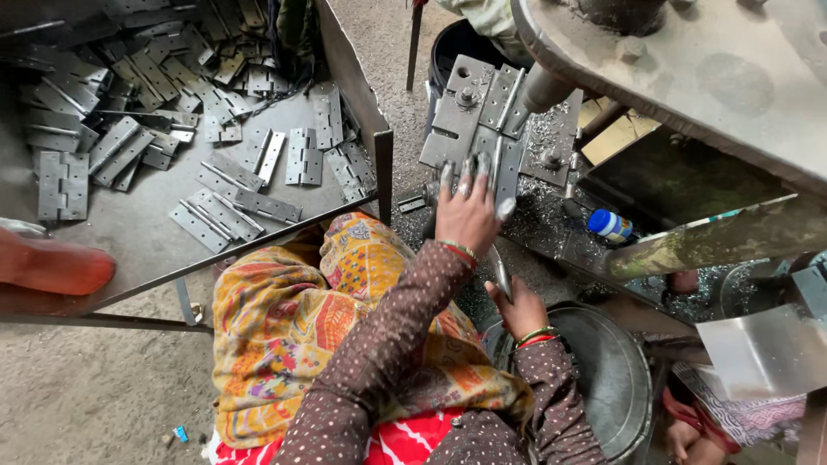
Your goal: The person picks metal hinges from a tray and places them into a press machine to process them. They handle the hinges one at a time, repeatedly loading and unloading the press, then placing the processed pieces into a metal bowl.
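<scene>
Head view: the left hand point(466, 213), at mid-frame, reaches up with fingers point(447, 176) spread flat, pressing on a grey metal hinge point(505, 164) that lies on the press worktop point(551, 138) in the upper middle. The right hand point(520, 310), lower centre, has its fingers curled around one slim metal piece point(501, 273). One small jar with a blue lid and white label point(609, 225) lies right of centre among metal shavings. A tray point(138, 232) at upper left holds dozens of loose hinges point(220, 215), too many to count. One round steel basin point(613, 379) sits at lower right.
</scene>
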